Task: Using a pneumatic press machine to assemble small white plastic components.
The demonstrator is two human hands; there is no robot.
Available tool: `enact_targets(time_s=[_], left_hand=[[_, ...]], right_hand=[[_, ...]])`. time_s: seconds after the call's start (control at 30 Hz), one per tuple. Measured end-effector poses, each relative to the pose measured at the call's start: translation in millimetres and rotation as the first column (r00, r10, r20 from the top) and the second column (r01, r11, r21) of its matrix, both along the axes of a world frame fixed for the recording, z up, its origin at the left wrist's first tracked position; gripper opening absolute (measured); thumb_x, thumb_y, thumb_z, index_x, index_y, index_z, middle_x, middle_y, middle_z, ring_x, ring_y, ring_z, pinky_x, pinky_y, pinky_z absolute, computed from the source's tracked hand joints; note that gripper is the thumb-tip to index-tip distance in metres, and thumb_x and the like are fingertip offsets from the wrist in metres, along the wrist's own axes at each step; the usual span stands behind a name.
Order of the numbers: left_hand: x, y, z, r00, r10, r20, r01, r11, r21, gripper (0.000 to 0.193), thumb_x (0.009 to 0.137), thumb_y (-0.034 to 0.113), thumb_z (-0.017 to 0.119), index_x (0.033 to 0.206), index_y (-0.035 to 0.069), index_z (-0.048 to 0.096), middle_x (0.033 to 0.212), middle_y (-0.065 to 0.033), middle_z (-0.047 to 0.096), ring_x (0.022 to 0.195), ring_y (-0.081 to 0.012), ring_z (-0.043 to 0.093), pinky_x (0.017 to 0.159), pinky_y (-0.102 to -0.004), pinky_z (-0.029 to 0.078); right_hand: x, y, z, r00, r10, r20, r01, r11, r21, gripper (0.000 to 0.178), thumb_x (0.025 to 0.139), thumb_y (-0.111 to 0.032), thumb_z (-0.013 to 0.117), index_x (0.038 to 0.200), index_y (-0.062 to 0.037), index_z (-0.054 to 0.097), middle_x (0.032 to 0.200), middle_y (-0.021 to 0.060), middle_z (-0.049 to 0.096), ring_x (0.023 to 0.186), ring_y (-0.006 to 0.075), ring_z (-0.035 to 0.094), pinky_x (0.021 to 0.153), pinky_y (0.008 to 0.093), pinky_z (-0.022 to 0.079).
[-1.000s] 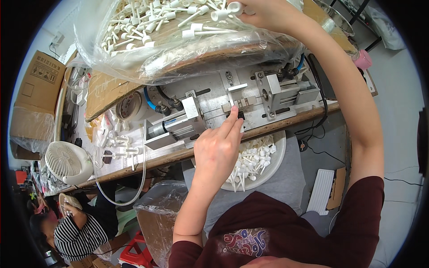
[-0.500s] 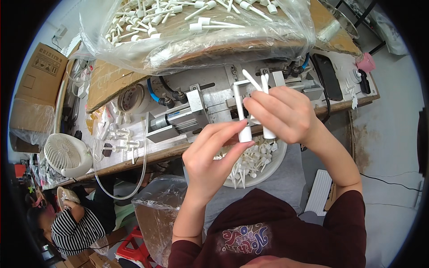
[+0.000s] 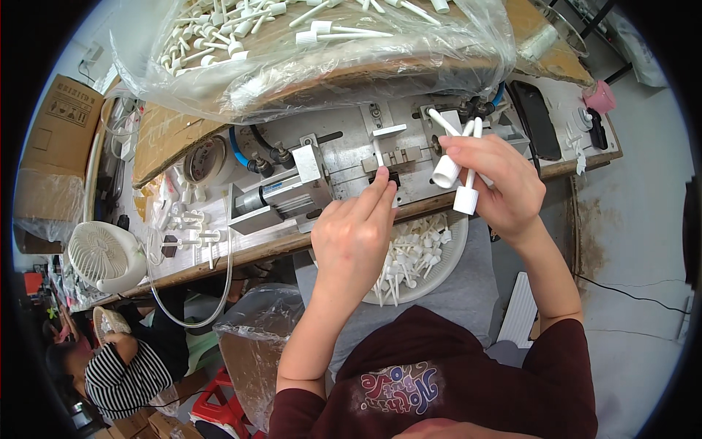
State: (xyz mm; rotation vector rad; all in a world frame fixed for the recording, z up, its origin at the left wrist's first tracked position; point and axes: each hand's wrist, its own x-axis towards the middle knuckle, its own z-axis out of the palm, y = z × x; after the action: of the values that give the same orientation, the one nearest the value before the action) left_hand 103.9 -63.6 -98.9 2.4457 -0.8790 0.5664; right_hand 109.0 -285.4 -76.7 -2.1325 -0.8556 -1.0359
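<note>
Three thin white sticks (image 3: 466, 199) seem to be in your right hand (image 3: 504, 183), with its fingers curled tight around them. Only two caps show, just below those fingers; a third cap would be hidden. Your left hand (image 3: 353, 233) has its first finger stretched out, touching one more white stick (image 3: 378, 152) at the small metal holder (image 3: 401, 156). Your left thumb is hidden, so I can't tell if those fingers pinch the stick or just press it. Nearer you than the left fingers, a round white basket (image 3: 461, 252) has a heap of little white parts (image 3: 413, 256); your left hand hides some of it. Past both hands' fingers, a clear plastic bag (image 3: 263, 91) holds lots of loose capped sticks (image 3: 320, 28), cut off at the top.
</note>
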Motion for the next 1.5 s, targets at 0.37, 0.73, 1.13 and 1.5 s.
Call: enact_targets(time_s=[0.37,0.73,1.13,1.5], left_hand=[[-13,-1,13,0.788,-0.398,-0.469,-0.053,0.715,-0.697,0.04,0.077,-0.002,0.082,0.115,-0.001,0.071,0.115,-0.0148,0.071,0.088,-0.0168,0.072,0.077,-0.0275,0.061],[-14,2,-10,0.988,-0.083,-0.13,0.037,0.945,-0.326,0.031,0.076,0.003,0.08,0.106,-0.003,0.072,0.112,-0.0109,0.069,0.076,-0.019,0.07,0.066,-0.0299,0.056],[0,-1,-5,1.0,-0.028,-0.012,0.027,1.0,-0.012,0.032,0.073,0.009,0.079,0.103,0.0,0.074,0.12,-0.0107,0.072,0.063,-0.0134,0.066,0.057,-0.0277,0.047],[-11,0,12,0.965,-0.228,-0.126,0.125,0.83,-0.543,0.037,0.07,0.007,0.087,0.103,0.0,0.072,0.103,-0.0112,0.072,0.082,-0.0206,0.071,0.073,-0.0331,0.057]], right_hand=[[-18,15,-5,0.997,0.043,-0.071,-0.047,0.998,-0.05,0.035,0.067,0.005,0.07,0.102,0.0044,0.07,0.104,0.0184,0.072,0.075,0.0276,0.07,0.062,0.0334,0.057],[-16,19,-9,0.987,-0.101,-0.125,0.106,0.994,0.033,0.038,0.071,0.008,0.069,0.108,-0.0003,0.073,0.11,0.013,0.072,0.078,0.0253,0.068,0.065,0.0308,0.054],[-23,24,-7,0.976,-0.116,-0.184,0.127,0.991,0.05,0.039,0.073,0.015,0.063,0.11,0.0067,0.069,0.113,0.0194,0.069,0.085,0.0289,0.067,0.073,0.0355,0.055],[-20,39,-13,0.989,-0.145,-0.032,0.138,0.979,-0.152,0.048,0.074,-0.005,0.066,0.121,0.0068,0.067,0.126,0.0186,0.067,0.075,0.0215,0.065,0.067,0.031,0.055]])
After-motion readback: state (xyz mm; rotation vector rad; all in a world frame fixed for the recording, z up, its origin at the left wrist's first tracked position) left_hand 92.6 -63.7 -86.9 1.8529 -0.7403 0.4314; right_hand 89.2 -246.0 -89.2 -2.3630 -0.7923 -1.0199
